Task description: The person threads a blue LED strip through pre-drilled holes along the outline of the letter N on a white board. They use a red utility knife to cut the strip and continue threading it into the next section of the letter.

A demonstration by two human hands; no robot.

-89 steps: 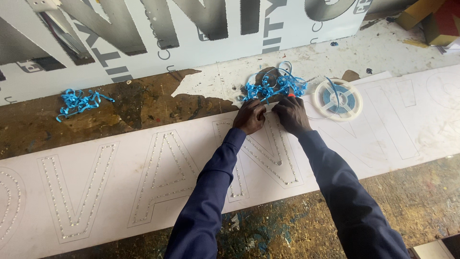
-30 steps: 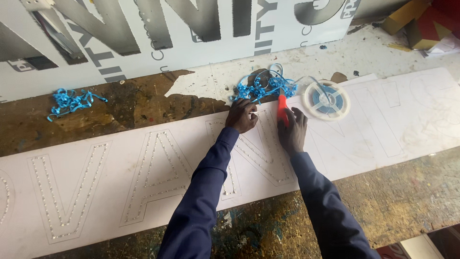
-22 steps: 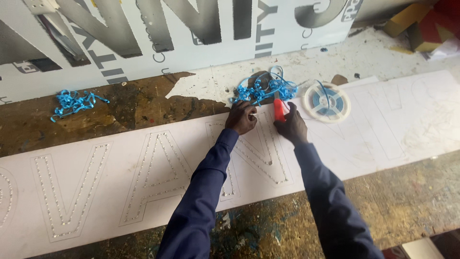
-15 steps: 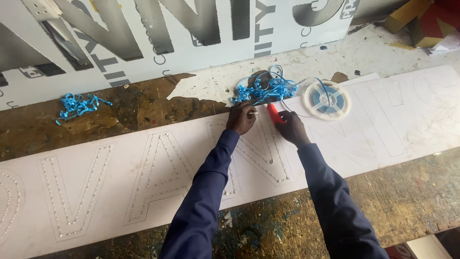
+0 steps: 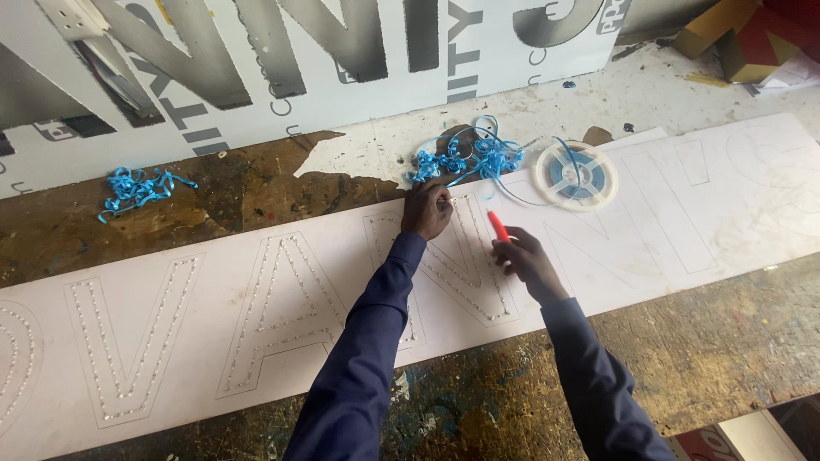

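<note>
Your right hand (image 5: 527, 260) is closed around a small red-handled tool (image 5: 498, 226), tip pointing up and away from you toward the far edge of the long white sign panel (image 5: 666, 230). It hovers just over the panel, a bit nearer to you than your other hand. Your left hand (image 5: 427, 209) is pinched shut on the end of a thin blue strip (image 5: 465, 175), fingertips pressed down at the top of one of the dotted letter outlines (image 5: 465, 265).

The bit that matters: the strip end sits up and to the left of the tool, near but not touching it. Your left hand is already on it, so it's the closer one. The strip's long axis runs from your fingers toward the far right, into the tangle of blue curls (image 5: 470, 158) and on to the round white reel (image 5: 582, 175) lying flat on the panel.

Further out, there's another little heap of blue offcuts (image 5: 137, 188) far left on the paint-stained wooden bench (image 5: 256, 192), and a big lettered board (image 5: 299, 77) lies along the far side
</note>
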